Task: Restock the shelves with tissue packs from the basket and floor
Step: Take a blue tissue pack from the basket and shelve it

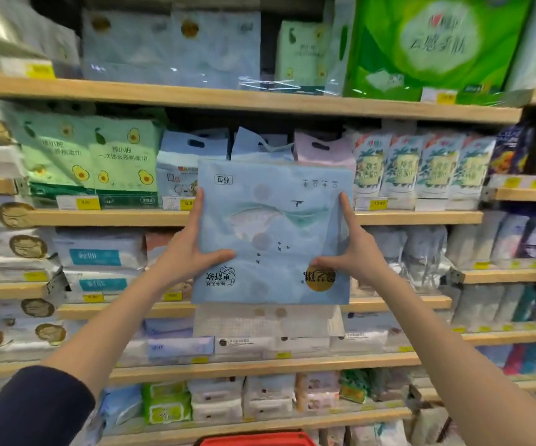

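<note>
A large light-blue tissue pack (273, 220) is held upside down in front of the shelves, its print inverted and a gold seal at its lower right. My left hand (192, 249) grips its left edge, thumb across the front. My right hand (350, 249) grips its right edge the same way. The pack hangs at the level of the second wooden shelf (99, 217), before a gap where blue and pink handled packs (260, 144) stand. A red basket rim (257, 441) shows at the bottom edge.
Wooden shelves run across the whole view, filled with tissue packs. Green avocado-print packs (92, 156) stand left of the gap, leaf-print packs (421, 165) right of it. A big green pack (430, 43) sits on the top shelf (260, 101). Yellow price tags line the shelf edges.
</note>
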The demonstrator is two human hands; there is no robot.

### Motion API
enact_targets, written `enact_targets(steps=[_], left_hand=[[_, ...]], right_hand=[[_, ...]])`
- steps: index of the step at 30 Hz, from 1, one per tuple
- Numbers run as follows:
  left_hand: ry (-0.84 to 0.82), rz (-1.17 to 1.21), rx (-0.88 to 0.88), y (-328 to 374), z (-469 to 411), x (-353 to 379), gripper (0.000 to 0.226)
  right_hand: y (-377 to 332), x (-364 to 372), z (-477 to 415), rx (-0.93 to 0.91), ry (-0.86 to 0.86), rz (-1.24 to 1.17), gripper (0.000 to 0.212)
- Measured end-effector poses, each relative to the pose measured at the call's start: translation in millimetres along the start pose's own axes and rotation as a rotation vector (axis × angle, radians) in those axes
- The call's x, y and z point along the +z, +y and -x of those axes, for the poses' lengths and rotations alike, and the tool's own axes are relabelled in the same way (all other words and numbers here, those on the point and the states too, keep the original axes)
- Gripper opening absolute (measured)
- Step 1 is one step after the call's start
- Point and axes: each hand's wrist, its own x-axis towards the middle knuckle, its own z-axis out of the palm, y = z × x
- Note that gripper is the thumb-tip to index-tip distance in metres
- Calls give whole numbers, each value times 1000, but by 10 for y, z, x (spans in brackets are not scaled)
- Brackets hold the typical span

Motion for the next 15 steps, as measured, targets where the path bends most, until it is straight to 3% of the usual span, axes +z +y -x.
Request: enact_targets(steps=[15], left_hand=[[90,6,126,377,-1065,-49,115]], right_hand=[[16,-546,-1064,-175,134,21,129]])
